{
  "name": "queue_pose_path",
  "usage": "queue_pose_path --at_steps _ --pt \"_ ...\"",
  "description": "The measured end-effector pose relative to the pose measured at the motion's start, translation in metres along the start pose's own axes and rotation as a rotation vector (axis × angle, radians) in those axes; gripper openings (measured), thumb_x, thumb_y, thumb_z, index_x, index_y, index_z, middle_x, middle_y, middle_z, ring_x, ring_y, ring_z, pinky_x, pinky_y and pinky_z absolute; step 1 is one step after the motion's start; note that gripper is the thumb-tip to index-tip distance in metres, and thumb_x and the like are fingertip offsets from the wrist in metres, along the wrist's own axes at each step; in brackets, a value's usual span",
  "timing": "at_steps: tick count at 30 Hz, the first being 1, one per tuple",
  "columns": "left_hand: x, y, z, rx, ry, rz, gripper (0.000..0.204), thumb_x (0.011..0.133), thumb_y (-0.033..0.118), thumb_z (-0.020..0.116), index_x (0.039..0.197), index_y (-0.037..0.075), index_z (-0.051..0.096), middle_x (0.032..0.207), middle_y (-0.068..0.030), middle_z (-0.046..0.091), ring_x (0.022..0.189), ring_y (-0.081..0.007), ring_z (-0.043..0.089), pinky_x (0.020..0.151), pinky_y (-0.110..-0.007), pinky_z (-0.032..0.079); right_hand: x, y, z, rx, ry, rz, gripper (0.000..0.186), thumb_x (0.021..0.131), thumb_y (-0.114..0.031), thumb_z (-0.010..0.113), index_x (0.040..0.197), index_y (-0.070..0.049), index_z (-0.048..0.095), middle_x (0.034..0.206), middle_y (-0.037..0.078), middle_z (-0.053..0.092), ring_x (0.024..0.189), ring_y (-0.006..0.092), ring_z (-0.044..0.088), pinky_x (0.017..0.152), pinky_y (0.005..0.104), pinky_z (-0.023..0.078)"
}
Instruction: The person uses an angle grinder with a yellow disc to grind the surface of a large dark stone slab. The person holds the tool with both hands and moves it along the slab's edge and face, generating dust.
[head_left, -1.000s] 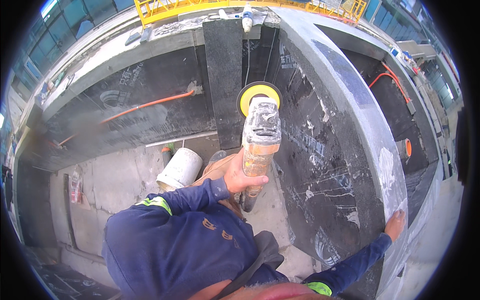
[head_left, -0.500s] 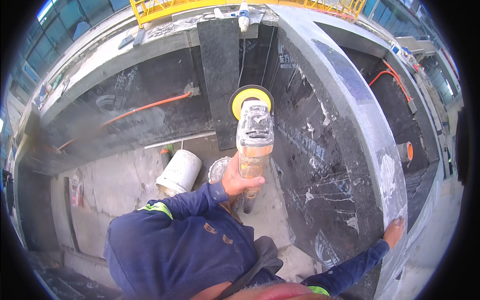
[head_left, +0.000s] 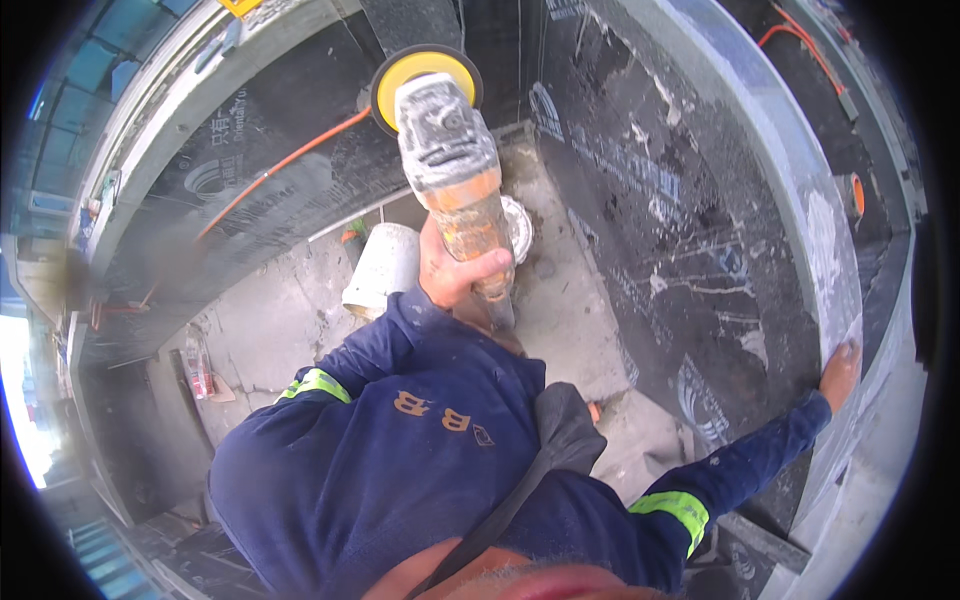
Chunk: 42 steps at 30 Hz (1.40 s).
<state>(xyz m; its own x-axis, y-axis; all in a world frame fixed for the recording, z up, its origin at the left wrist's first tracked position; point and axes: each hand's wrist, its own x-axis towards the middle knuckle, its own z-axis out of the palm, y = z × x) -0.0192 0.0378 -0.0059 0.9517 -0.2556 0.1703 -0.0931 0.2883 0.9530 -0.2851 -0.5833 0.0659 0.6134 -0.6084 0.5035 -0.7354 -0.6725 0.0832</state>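
Observation:
An angle grinder (head_left: 455, 150), its dusty body grey at the head and orange on the grip, is held up in front of me by my left hand (head_left: 452, 272). The fingers and thumb wrap round its grip. A round yellow pad (head_left: 398, 84) with a dark rim sits at its far end, apart from the walls. Off to the right, my right hand (head_left: 841, 376) rests on the pale top of a low wall (head_left: 829, 235), fingers laid on the surface and holding nothing.
Black sheeting (head_left: 690, 215) with torn, whitish patches lines the wall on the right. An orange conduit (head_left: 290, 160) runs along the left wall. A white bucket (head_left: 385, 265) lies tipped on the concrete floor, near a round white container (head_left: 517, 228). An orange pipe end (head_left: 856, 195) sticks out beyond the right wall.
The view has shifted. In it, the grinder in my left hand appears larger and farther left, its pad higher in the picture. My right hand stays on the wall top.

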Motion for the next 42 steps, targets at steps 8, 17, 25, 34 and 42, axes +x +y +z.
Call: queue_pose_path --at_steps 8,17,25,34,42 --pt "0.002 0.006 -0.006 -0.024 0.056 0.004 0.062 0.067 0.018 0.08 0.118 -0.005 0.053 0.103 -0.0164 0.065 0.091 -0.0258 0.066 0.081 -0.039 0.055 0.001 -0.009 0.0 0.01 0.003 0.127 0.042 0.096 -0.03 0.043 0.125 -0.003 0.057 0.126 0.022 0.059 0.118 0.0401 0.052 0.099 0.0448 0.041" --pt "0.03 0.019 0.003 -0.122 -0.084 0.08 0.073 0.07 0.015 0.083 0.131 0.0 0.046 0.113 -0.0095 0.06 0.103 -0.0197 0.059 0.091 -0.035 0.048 -0.008 -0.024 -0.006 -0.035 0.007 0.155 0.04 0.094 -0.03 0.052 0.124 -0.003 0.056 0.12 0.024 0.059 0.109 0.0419 0.055 0.094 0.047 0.043" --pt "0.084 0.002 0.001 -0.238 -0.236 -0.004 0.085 0.07 0.008 0.083 0.141 0.002 0.036 0.126 -0.0081 0.054 0.114 -0.0177 0.053 0.099 -0.035 0.042 -0.027 -0.178 -0.085 0.543 0.596 0.467 0.036 0.096 -0.019 0.055 0.123 0.005 0.055 0.123 0.021 0.061 0.114 0.0286 0.061 0.092 0.037 0.053" --pt "0.251 0.005 0.059 -0.173 -0.557 0.246 0.093 0.071 0.028 0.085 0.14 0.001 0.029 0.125 -0.0144 0.056 0.115 -0.0207 0.055 0.1 -0.036 0.042 0.018 -0.545 -0.082 1.534 -0.218 -0.297 0.094 0.079 -0.053 0.076 0.138 0.009 0.037 0.136 0.023 0.048 0.121 0.032 0.054 0.103 0.0435 0.043" --pt "0.454 0.116 0.028 0.404 -1.062 0.525 0.084 0.082 0.031 0.075 0.143 -0.003 0.028 0.11 -0.0267 0.06 0.1 -0.0372 0.064 0.086 -0.04 0.051 0.174 -0.627 -0.113 1.982 -0.208 0.054 0.07 0.077 -0.021 0.067 0.133 0.01 0.039 0.116 0.024 0.054 0.101 0.0298 0.059 0.091 0.0407 0.05"
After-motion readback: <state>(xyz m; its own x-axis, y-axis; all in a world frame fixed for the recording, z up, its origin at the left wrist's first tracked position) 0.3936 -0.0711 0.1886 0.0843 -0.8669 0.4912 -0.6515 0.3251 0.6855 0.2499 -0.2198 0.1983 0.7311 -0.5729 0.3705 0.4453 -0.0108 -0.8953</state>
